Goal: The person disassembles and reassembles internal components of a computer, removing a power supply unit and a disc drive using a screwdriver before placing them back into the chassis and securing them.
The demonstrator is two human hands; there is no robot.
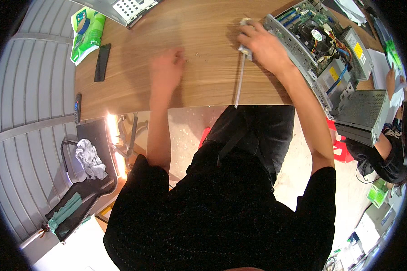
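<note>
- Screwdriver (241, 74): located on the right part of the wooden table (212, 88), handle toward the far side, shaft pointing near, tip at the near edge. Uncovered computer case (298, 56) stands just to its right.
- Step in hand: judged to be handling the tool beside small metallic pieces (197, 54), probably screws, loose on the table between the hands.
- Good practice: grip the handle firmly, draw the tip back from the near edge, and keep the shaft clear of the case's exposed boards and cables. Collect the loose pieces in one spot before working further.
- Right hand (263, 45): fingers bent over the handle, grasping it from above; spread between fingers slight. Forearm passes close to the case.
- Left hand (166, 67): blurred, left of the small pieces. Fingers appear partly curled; cannot tell how far apart they are, or whether anything is held.
</note>
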